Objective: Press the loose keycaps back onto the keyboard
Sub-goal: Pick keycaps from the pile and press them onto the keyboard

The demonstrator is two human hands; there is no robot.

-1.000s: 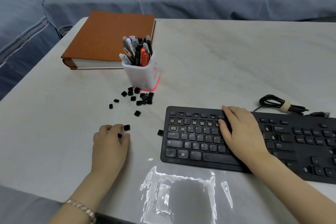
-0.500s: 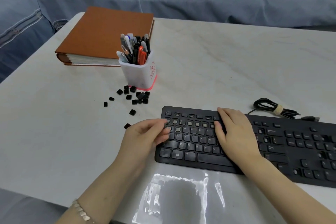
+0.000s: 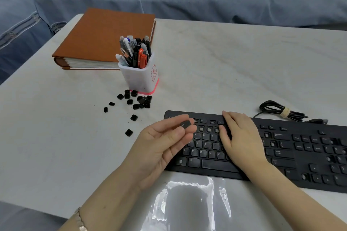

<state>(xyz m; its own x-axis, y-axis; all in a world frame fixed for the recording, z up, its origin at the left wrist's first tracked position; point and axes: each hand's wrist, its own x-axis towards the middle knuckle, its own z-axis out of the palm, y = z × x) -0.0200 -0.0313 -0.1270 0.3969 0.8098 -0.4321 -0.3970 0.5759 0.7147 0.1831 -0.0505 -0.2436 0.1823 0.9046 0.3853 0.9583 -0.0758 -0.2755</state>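
A black keyboard (image 3: 293, 152) lies on the white table, with several bare key sockets in its upper rows. My left hand (image 3: 161, 146) is raised over the keyboard's left end, palm turned up, pinching a small black keycap (image 3: 185, 124) between thumb and fingertips. My right hand (image 3: 239, 140) rests flat on the middle of the keyboard, fingers toward the top rows. Several loose black keycaps (image 3: 135, 102) are scattered on the table to the left of the keyboard, in front of the pen cup.
A white pen cup (image 3: 139, 75) full of pens stands behind the keycaps, with a brown album (image 3: 105, 39) behind it. The keyboard's coiled cable (image 3: 279, 111) lies at the back right. A clear plastic bag (image 3: 189, 206) lies at the table's near edge. A blue sofa runs behind.
My left hand took a keycap from the table, carried it right to the keyboard's left end, and turned palm up with the cap showing. My right hand stayed on the keyboard.
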